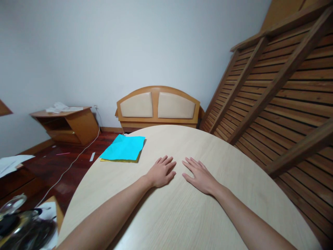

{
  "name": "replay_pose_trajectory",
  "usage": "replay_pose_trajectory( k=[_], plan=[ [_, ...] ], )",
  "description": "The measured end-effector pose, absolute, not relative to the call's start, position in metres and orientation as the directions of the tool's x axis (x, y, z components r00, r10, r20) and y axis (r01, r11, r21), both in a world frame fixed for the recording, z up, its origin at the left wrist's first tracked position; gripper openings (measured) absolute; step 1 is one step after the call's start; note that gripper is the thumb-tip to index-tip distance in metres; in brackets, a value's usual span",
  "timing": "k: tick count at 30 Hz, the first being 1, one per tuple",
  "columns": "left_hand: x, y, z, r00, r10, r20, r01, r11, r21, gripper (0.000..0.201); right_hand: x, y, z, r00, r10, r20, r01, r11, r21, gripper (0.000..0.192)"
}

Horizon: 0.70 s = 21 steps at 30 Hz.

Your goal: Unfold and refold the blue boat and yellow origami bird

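My left hand (161, 172) and right hand (199, 176) lie palm-down on the round wood-grain table (177, 222), fingers loose, grasping nothing; the cyan paper (123, 147), its long axis unclear, lies over yellow paper (134, 160), ahead and leftward, nearer my left hand

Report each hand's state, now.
Left hand: open, palm down on the wood-grain table, holding nothing.
Right hand: open, palm down on the table, holding nothing.

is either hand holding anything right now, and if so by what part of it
Nothing is held: the left hand and right hand lie palm down on the table, apart from the blue sheet.
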<state>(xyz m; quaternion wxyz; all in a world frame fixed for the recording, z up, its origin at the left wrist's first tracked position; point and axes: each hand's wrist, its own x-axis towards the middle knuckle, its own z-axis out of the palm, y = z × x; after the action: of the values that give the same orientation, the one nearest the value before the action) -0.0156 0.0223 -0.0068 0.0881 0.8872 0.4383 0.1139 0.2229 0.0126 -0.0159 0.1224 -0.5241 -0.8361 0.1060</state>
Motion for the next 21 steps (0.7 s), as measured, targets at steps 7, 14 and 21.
replay_pose_trajectory(
  k=[7,14,21],
  plan=[
    [-0.015,0.021,-0.006,0.589,0.792,0.161,0.755,-0.611,0.238,0.051,0.224,0.014,-0.018,-0.428,0.898,0.107,0.847,0.439,-0.3,0.065],
    [-0.025,0.033,0.004,0.347,0.867,0.359,0.9,-0.415,0.133,0.043,0.224,0.013,-0.016,-0.424,0.902,0.087,0.852,0.429,-0.301,0.065],
    [-0.06,0.048,0.009,0.034,0.928,0.372,0.998,-0.054,0.044,0.042,0.224,0.013,-0.016,-0.422,0.903,0.084,0.854,0.427,-0.298,0.066]
  ],
)
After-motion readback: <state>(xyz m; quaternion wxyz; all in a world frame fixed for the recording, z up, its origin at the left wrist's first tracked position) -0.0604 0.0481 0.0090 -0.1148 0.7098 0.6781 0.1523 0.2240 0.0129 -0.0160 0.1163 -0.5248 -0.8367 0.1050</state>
